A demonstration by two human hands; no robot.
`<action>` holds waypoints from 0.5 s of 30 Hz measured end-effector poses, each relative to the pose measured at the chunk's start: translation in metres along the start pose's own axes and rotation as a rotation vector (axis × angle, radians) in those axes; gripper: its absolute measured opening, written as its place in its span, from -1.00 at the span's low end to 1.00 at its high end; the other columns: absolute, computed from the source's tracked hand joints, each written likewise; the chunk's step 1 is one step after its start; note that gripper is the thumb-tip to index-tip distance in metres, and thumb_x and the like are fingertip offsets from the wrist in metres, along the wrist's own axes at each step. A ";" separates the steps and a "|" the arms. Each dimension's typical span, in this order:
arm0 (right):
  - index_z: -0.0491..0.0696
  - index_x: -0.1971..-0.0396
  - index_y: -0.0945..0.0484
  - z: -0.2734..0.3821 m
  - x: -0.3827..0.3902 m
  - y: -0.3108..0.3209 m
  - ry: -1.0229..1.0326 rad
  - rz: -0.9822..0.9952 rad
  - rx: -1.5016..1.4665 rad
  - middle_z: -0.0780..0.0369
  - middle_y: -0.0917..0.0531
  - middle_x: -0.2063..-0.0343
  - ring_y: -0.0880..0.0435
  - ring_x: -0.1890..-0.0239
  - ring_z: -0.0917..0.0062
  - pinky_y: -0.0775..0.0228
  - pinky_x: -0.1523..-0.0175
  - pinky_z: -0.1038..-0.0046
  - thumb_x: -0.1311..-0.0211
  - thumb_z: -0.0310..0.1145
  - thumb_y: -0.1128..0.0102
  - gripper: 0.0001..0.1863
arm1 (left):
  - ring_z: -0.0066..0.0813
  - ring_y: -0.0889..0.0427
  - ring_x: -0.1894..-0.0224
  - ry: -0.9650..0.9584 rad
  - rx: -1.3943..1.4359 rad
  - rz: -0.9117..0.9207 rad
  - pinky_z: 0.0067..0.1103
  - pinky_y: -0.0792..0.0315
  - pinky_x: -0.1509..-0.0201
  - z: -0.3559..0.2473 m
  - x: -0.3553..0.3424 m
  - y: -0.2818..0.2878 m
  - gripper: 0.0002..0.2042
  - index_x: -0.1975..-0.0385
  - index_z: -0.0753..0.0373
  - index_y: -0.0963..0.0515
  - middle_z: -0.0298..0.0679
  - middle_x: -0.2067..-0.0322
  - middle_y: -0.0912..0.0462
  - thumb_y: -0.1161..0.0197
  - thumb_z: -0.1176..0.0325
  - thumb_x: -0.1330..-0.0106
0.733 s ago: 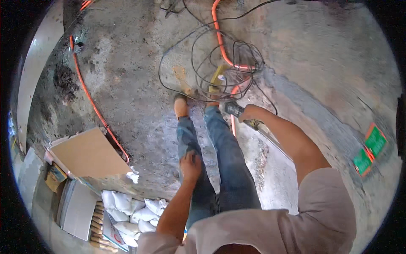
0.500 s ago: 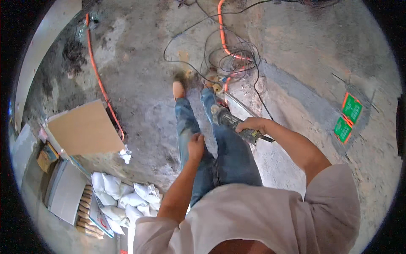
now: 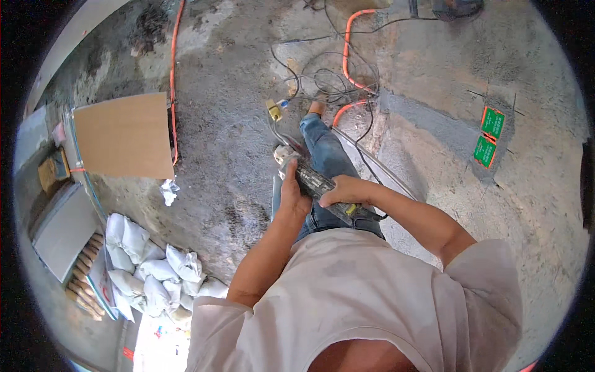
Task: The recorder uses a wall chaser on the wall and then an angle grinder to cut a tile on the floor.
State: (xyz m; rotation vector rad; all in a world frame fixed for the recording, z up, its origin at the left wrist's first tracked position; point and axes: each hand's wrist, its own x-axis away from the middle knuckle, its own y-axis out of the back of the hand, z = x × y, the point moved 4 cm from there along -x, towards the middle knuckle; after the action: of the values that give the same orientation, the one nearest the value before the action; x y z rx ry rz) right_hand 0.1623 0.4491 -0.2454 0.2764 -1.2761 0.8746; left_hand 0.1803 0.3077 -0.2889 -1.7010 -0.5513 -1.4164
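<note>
Across my lap lies an angle grinder with a long dark, dusty body, its pale head pointing away and slightly left. Around the rear of the body my right hand is closed. My left hand wraps the front part, just behind the head, fingers partly hidden. A grey hose-like line runs beside the head toward a small yellow block on the floor. The grinder's disc, if any, cannot be made out.
Loose dark cable coils beyond my foot, beside an orange conduit. Another orange conduit passes a brown board at left. White sacks pile up lower left. Two green panels sit on the right.
My left hand has come from my thigh onto the front of the grinder. The grinder has moved left and nearer my body, and the view has shifted.
</note>
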 end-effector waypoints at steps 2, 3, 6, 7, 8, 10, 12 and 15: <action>-0.32 0.31 -0.56 0.007 -0.004 -0.023 0.030 0.008 0.057 0.05 -0.63 0.38 -0.60 0.35 0.34 -0.42 0.20 0.38 0.26 0.05 -0.33 -0.32 | -0.30 -0.54 0.18 -0.062 0.082 -0.016 -0.31 -0.41 -0.02 -0.002 0.015 0.014 -0.67 0.06 0.18 -0.44 -0.26 0.21 -0.55 -0.15 0.13 -0.29; -0.27 0.33 -0.57 0.010 -0.007 -0.036 0.056 0.021 0.093 0.11 -0.63 0.40 -0.59 0.38 0.39 -0.41 0.24 0.41 0.24 0.03 -0.34 -0.37 | -0.30 -0.56 0.22 -0.111 0.151 -0.043 -0.31 -0.45 0.05 -0.004 0.023 0.023 -0.69 0.07 0.19 -0.44 -0.26 0.24 -0.56 -0.17 0.18 -0.27; -0.21 0.36 -0.59 0.020 -0.019 -0.080 0.118 0.003 0.167 0.17 -0.63 0.43 -0.59 0.42 0.42 -0.41 0.27 0.43 0.18 0.04 -0.33 -0.43 | -0.26 -0.61 0.35 -0.192 0.216 -0.085 -0.33 -0.53 0.21 -0.019 0.039 0.061 -0.71 0.08 0.20 -0.45 -0.23 0.31 -0.59 -0.20 0.28 -0.23; -0.20 0.38 -0.60 0.024 -0.022 -0.091 0.161 -0.028 0.182 0.18 -0.64 0.45 -0.59 0.42 0.40 -0.41 0.27 0.43 0.15 0.06 -0.32 -0.44 | -0.26 -0.61 0.35 -0.236 0.137 -0.117 -0.35 -0.54 0.21 -0.031 0.044 0.074 -0.71 0.08 0.23 -0.45 -0.21 0.32 -0.59 -0.20 0.30 -0.22; -0.20 0.38 -0.60 0.025 -0.022 -0.100 0.159 -0.015 0.207 0.18 -0.64 0.45 -0.59 0.42 0.40 -0.41 0.27 0.43 0.15 0.06 -0.32 -0.44 | -0.27 -0.62 0.35 -0.278 0.054 -0.151 -0.37 -0.55 0.22 -0.042 0.056 0.079 -0.70 0.08 0.25 -0.45 -0.19 0.32 -0.59 -0.20 0.33 -0.21; -0.18 0.35 -0.61 0.038 -0.023 -0.114 0.304 0.046 0.295 0.18 -0.63 0.49 -0.60 0.43 0.42 -0.45 0.26 0.43 0.03 0.11 -0.26 -0.43 | -0.31 -0.63 0.36 -0.330 0.052 -0.187 -0.41 -0.56 0.25 -0.059 0.087 0.090 -0.71 0.09 0.30 -0.44 -0.18 0.33 -0.59 -0.18 0.40 -0.19; -0.17 0.28 -0.61 0.060 -0.030 -0.096 0.138 0.096 -0.038 0.13 -0.64 0.39 -0.63 0.31 0.47 -0.49 0.16 0.41 -0.15 0.15 -0.10 -0.41 | -0.37 -0.62 0.39 -0.440 -0.002 -0.084 -0.45 -0.56 0.31 -0.071 0.116 0.098 -0.70 0.10 0.32 -0.44 -0.20 0.33 -0.58 -0.20 0.44 -0.16; -0.14 0.27 -0.60 0.093 -0.095 -0.057 0.200 -0.160 -0.387 0.10 -0.63 0.24 -0.63 0.24 0.47 -0.49 0.13 0.37 -0.23 0.11 -0.01 -0.45 | -0.43 -0.60 0.44 -0.566 -0.074 -0.181 -0.51 -0.53 0.37 -0.080 0.145 0.092 -0.66 0.10 0.32 -0.42 -0.22 0.36 -0.56 -0.25 0.48 -0.09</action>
State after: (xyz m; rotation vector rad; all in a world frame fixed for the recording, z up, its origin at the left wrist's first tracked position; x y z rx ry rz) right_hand 0.1329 0.3140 -0.2870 -0.0171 -1.1893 0.4916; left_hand 0.2434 0.1668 -0.1795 -2.1660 -0.9909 -1.0696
